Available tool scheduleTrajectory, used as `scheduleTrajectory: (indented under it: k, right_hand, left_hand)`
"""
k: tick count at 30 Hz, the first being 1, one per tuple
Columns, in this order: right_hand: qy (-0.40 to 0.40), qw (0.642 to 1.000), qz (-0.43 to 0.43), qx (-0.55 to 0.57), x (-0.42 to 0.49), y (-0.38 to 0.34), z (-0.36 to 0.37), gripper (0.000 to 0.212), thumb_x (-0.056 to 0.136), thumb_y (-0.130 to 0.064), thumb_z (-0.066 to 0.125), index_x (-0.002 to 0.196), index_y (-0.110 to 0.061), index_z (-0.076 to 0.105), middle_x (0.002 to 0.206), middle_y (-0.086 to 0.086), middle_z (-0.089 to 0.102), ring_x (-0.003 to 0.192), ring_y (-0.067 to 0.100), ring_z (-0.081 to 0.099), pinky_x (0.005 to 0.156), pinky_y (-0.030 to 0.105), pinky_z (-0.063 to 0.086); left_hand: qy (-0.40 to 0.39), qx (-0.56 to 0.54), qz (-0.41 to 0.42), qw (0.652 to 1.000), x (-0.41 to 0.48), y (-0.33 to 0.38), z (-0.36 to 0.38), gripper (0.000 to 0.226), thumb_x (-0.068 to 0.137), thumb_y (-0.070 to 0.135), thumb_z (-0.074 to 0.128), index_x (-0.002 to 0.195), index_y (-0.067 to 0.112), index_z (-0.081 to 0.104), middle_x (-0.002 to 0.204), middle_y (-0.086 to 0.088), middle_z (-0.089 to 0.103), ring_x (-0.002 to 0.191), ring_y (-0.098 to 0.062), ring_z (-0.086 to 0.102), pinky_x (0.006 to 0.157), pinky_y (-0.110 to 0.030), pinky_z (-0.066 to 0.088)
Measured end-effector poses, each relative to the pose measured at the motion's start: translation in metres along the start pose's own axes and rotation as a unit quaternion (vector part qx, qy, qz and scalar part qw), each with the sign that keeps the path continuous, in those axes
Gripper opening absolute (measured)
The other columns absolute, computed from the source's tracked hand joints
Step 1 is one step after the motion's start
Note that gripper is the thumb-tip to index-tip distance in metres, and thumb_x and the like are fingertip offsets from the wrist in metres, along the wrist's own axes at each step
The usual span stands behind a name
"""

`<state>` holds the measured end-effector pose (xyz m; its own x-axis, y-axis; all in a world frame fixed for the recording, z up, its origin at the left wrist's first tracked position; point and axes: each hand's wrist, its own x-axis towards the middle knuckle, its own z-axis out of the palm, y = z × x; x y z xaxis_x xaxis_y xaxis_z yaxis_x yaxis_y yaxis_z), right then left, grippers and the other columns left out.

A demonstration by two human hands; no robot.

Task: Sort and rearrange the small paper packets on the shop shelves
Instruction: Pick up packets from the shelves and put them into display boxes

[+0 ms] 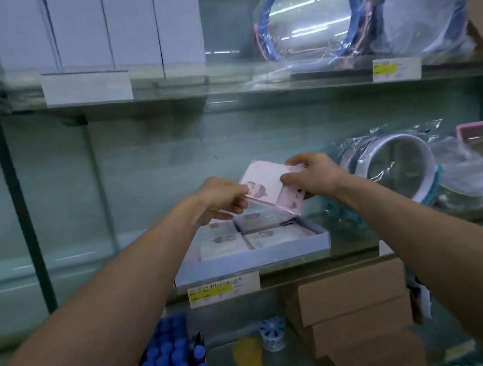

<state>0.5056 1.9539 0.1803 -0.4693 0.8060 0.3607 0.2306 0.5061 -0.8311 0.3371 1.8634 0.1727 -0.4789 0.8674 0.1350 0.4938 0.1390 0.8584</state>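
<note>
Held packets: a small bunch of pale pink paper packets [263, 185], held in the air just above the back half of the tray, tilted towards the camera
Left hand: the left hand [221, 195] pinches the lower left corner of the front packet between thumb and curled fingers
Right hand: the right hand [317, 174] grips the upper right edge of the bunch, thumb in front, and seems to hold a second packet [290, 201] that hangs lower behind the first
Risk, slipping: the packets look thin and smooth and are held only by their edges, so the rear one could slide out and drop askew into the tray or off the shelf
Risk, mixing: if the bunch goes down unsquared it would likely lie across two stacks and spoil the rows
Risk, neighbours: the right forearm is near the wrapped goods, and a wide swing could nudge them
Look of the packets: flat, rectangular, pink-white, with a small dark printed figure near one corner; the print is too blurred to read
Tray: a shallow white tray [254, 260] holds more packets [275, 234] lying flat in side-by-side stacks
Shelf: the tray sits at the front of the middle shelf [350, 249], above a yellow price label [223, 291]
Around: plastic-wrapped round goods [399, 166] to the right, brown cartons [354, 303] and blue caps [166, 356] below, white boxes [104, 29] above
</note>
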Motion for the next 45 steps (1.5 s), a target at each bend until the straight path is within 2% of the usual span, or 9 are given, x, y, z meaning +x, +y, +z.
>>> scheduleTrajectory:
  k: [4,11,15,19,24,27,29,35,45]
  right_hand:
    - [-0.025,0.999,0.024,0.03,0.026,0.006,0.014,0.041,0.087,-0.007,0.063,0.127,-0.007,0.053,0.086,0.009,0.059,0.058,0.014,0.059,0.042,0.018,0.051]
    - [-0.171,0.98,0.097,-0.035,0.059,0.036,0.009,0.019,0.089,-0.008,0.059,0.107,-0.006,0.064,0.101,0.013,0.067,0.082,0.02,0.063,0.077,0.033,0.055]
    - [-0.236,0.962,0.103,-0.088,0.065,0.044,0.006,0.017,0.092,-0.009,0.057,0.107,-0.01,0.066,0.101,0.01,0.067,0.085,0.017,0.063,0.065,0.025,0.053]
    - [-0.252,0.958,0.08,-0.111,0.065,0.046,0.004,0.018,0.09,-0.007,0.056,0.104,-0.01,0.068,0.101,0.011,0.068,0.083,0.016,0.063,0.065,0.023,0.05]
    - [-0.259,0.941,0.022,-0.216,0.057,0.044,0.009,0.029,0.087,-0.011,0.058,0.112,0.0,0.067,0.102,0.015,0.066,0.084,0.019,0.053,0.065,0.027,0.039]
    - [-0.26,0.923,-0.009,-0.283,0.051,0.04,0.014,0.037,0.083,-0.008,0.057,0.117,0.005,0.062,0.119,0.019,0.065,0.103,0.033,0.062,0.088,0.04,0.052]
    - [-0.254,0.913,-0.046,-0.315,0.045,0.034,0.017,0.034,0.084,-0.01,0.056,0.115,0.001,0.065,0.122,0.013,0.064,0.115,0.031,0.058,0.101,0.043,0.046]
    - [-0.356,0.867,-0.119,-0.329,0.011,0.018,0.032,0.029,0.091,-0.032,0.06,0.116,-0.022,0.069,0.113,-0.011,0.063,0.103,0.011,0.056,0.095,0.027,0.041]
    - [-0.263,0.876,-0.125,-0.385,0.046,0.002,0.079,0.04,0.094,-0.004,0.042,0.131,-0.005,0.056,0.138,0.008,0.053,0.125,0.024,0.051,0.104,0.028,0.04]
  left_hand:
    - [0.021,-0.036,-0.044,0.998,0.018,-0.007,-0.005,0.013,0.09,0.023,0.062,0.084,0.011,0.062,0.074,-0.003,0.062,0.063,-0.015,0.058,0.074,-0.032,0.051]
    - [-0.029,0.086,-0.105,0.99,0.023,-0.011,-0.004,0.012,0.088,0.019,0.065,0.079,0.011,0.063,0.068,-0.002,0.06,0.059,-0.013,0.056,0.069,-0.029,0.053]
    - [-0.076,0.148,-0.133,0.977,0.02,-0.005,0.003,0.014,0.088,0.02,0.065,0.078,0.011,0.064,0.069,-0.001,0.061,0.057,-0.012,0.053,0.062,-0.026,0.049]
    - [-0.109,0.241,-0.145,0.953,0.016,0.002,0.012,0.017,0.087,0.022,0.065,0.074,0.013,0.065,0.068,0.0,0.062,0.06,-0.013,0.055,0.067,-0.025,0.046]
    - [-0.075,0.278,-0.14,0.947,0.012,0.003,0.012,0.012,0.088,0.021,0.064,0.094,0.01,0.066,0.077,-0.001,0.064,0.069,-0.014,0.059,0.071,-0.026,0.048]
    - [-0.025,0.328,-0.117,0.937,0.011,-0.002,0.002,0.026,0.091,0.019,0.057,0.113,0.007,0.065,0.098,-0.005,0.064,0.087,-0.02,0.058,0.083,-0.032,0.05]
    - [-0.009,0.36,-0.119,0.925,0.008,-0.005,-0.002,0.032,0.091,0.019,0.058,0.121,0.009,0.063,0.113,-0.007,0.061,0.098,-0.025,0.057,0.087,-0.035,0.049]
    - [-0.088,0.387,-0.189,0.898,0.0,-0.019,-0.005,0.041,0.091,0.032,0.059,0.126,0.012,0.06,0.128,-0.005,0.058,0.115,-0.026,0.055,0.1,-0.041,0.047]
    - [0.004,0.454,-0.062,0.889,0.035,-0.031,0.012,0.037,0.089,0.014,0.052,0.124,0.011,0.062,0.128,-0.009,0.06,0.113,-0.026,0.058,0.096,-0.032,0.048]
